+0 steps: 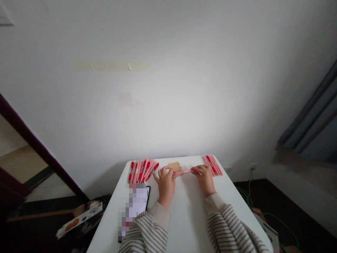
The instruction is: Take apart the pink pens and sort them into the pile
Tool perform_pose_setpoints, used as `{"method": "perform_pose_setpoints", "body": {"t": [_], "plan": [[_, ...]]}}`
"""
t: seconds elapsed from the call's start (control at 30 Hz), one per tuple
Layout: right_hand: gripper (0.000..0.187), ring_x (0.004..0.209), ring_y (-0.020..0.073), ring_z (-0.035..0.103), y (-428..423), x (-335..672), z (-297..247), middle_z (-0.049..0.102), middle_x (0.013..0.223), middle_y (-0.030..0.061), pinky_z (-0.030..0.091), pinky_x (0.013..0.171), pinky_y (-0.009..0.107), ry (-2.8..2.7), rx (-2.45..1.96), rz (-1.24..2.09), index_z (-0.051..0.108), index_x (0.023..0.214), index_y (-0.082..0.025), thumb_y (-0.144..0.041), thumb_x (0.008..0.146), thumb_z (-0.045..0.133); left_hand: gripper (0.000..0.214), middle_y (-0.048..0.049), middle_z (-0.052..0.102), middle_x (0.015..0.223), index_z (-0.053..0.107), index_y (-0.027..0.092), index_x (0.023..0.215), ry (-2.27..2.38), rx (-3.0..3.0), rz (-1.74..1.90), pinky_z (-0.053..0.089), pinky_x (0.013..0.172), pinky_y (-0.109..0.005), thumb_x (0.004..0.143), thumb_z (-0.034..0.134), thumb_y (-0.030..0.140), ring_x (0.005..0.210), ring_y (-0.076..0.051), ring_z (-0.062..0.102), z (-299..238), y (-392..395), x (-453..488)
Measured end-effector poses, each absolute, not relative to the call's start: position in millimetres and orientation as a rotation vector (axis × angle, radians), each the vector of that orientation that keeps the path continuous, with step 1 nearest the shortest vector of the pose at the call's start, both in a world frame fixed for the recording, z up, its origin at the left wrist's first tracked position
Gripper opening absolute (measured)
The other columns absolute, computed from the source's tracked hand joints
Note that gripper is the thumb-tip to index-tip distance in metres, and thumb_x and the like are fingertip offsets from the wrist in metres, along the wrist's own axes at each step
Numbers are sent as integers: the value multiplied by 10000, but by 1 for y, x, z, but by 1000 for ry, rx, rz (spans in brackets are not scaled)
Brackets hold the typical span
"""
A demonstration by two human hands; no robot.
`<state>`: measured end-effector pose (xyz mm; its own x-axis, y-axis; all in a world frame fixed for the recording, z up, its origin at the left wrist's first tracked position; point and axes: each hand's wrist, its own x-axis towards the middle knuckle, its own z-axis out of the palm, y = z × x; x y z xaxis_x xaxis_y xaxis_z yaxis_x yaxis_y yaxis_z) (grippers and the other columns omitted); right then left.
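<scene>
A single pink pen is stretched between both hands above the white table. My left hand pinches its left end, fingers closed. My right hand grips its right end, fingers closed too. A pile of several pink and red pens lies at the far left of the table. A smaller row of pink pens lies at the far right, just beyond my right hand. A small brown card sits behind the held pen.
A phone, partly blurred out, lies on the table left of my left arm. A white wall rises behind the table. A box lies on the dark floor at left; green cables and grey curtains are at right.
</scene>
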<state>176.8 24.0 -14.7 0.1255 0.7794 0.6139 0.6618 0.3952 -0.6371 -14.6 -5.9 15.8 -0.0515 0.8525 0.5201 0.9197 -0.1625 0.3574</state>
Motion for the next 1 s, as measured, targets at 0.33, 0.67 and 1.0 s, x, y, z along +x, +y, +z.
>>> {"method": "perform_pose_setpoints", "body": {"t": [0.33, 0.67, 1.0], "plan": [[333, 944, 269, 484, 26, 178, -16, 720, 859, 62, 368, 883, 446, -1621, -1335, 148, 768, 837, -277, -481, 897, 512, 229, -34, 601, 1158, 691, 281, 904, -2009, -2060, -953, 163, 1095, -630, 899, 471, 346, 1111, -237, 489, 13, -4, -15], [308, 928, 267, 497, 27, 177, -17, 711, 842, 64, 375, 868, 454, -1613, -1331, 122, 768, 828, -269, -442, 899, 523, 154, -33, 583, 1180, 683, 296, 915, -2007, -2086, -949, 164, 1092, -634, 855, 555, 357, 1120, -237, 499, 13, -5, -14], [264, 920, 258, 499, 28, 178, -20, 705, 844, 71, 404, 865, 447, -1616, -1320, 119, 769, 838, -283, -429, 881, 553, 266, -61, 572, 1192, 642, 304, 1088, -2012, -2081, -991, 188, 1089, -652, 867, 530, 402, 1136, -249, 500, 11, -4, -13]]}}
